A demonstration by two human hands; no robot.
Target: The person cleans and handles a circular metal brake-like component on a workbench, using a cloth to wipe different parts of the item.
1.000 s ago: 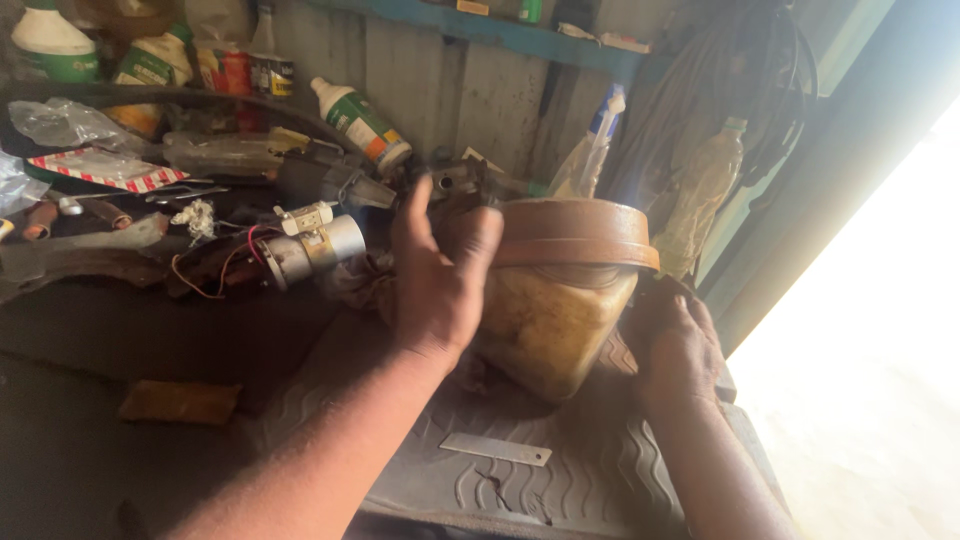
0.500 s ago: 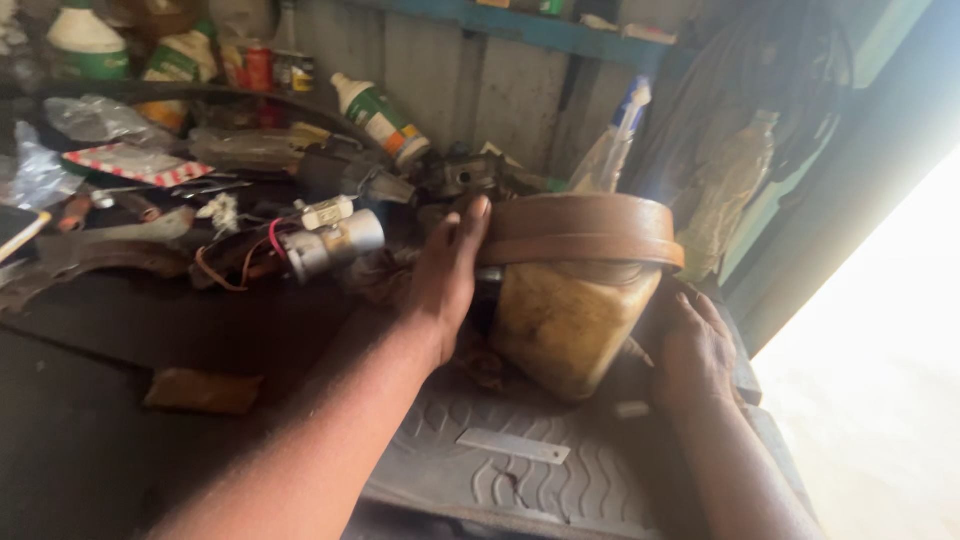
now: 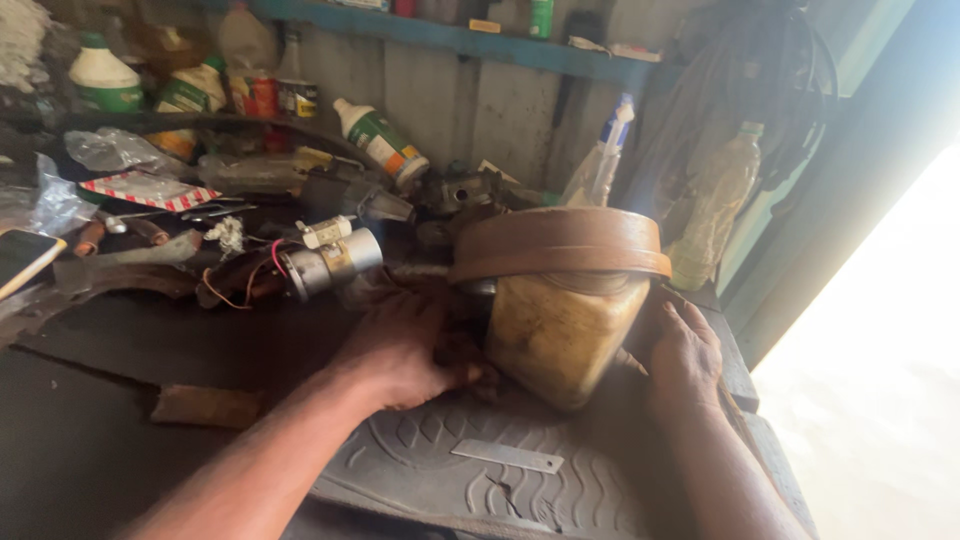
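A yellowish translucent plastic jar (image 3: 562,335) with a wide brown lid (image 3: 560,245) stands tilted on a dark ribbed rubber mat (image 3: 470,480). My left hand (image 3: 400,350) lies low at the jar's left base, its fingers curled on a small dark, greasy object (image 3: 470,362) against the jar. Against the jar's right side rests my right hand (image 3: 683,355), fingers spread along it.
A small cylindrical motor with red wires (image 3: 325,262) lies left of the jar. Bottles (image 3: 380,140) and cans crowd the back of the bench. A flat metal strip (image 3: 506,456) lies on the mat. A phone (image 3: 22,255) is at far left. A clear bottle (image 3: 715,205) stands at right.
My left hand has dropped from the jar's lid edge down to its base. The jar has shifted slightly right and my right hand stays at its side.
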